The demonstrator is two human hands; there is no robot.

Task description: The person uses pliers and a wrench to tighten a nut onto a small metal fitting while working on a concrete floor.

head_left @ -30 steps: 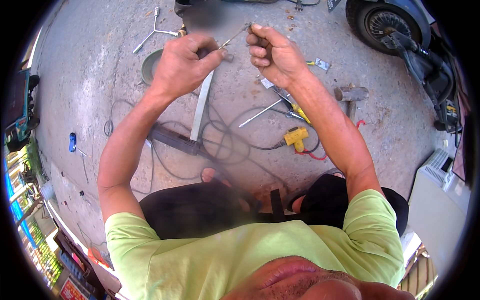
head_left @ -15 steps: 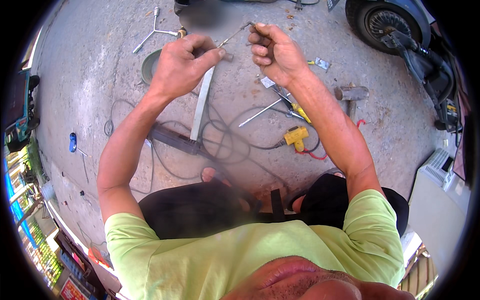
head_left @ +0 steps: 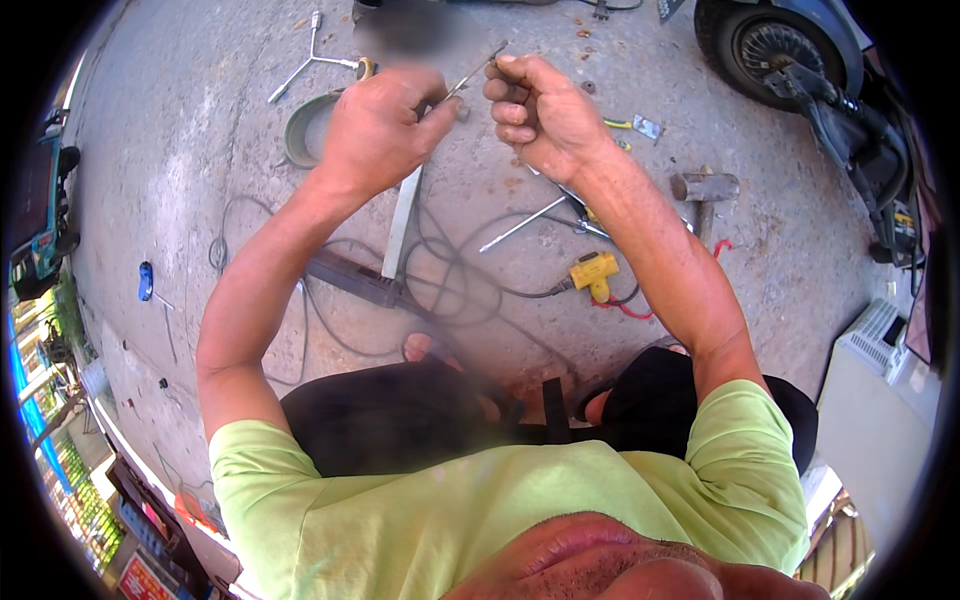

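A thin metal rod [head_left: 462, 85] with a dark end slants up between my hands. My left hand [head_left: 385, 125] is closed, pinching its lower part between thumb and finger. The fingers of my right hand [head_left: 545, 110] are curled, with thumb and forefinger pinched close against the rod near its dark tip; the exact contact is too small to see clearly. Under my left hand, a pale flat bar [head_left: 402, 225] runs down to a dark, long-bodied corded tool [head_left: 350, 278] on the concrete. A grey-green bowl [head_left: 298, 135] shows partly behind my left wrist.
A three-armed wrench [head_left: 312, 62] lies at the far left. To the right are a hammer [head_left: 705, 188], a yellow cable connector [head_left: 594, 270] and a long metal shaft [head_left: 522, 224]. Loops of cord [head_left: 450, 262] spread before my feet. A motor scooter's wheel [head_left: 775, 50] stands far right.
My right hand has shifted slightly left and down, closer to my left hand. The rod now points more steeply, and its dark tip sticks out past my right fingertips.
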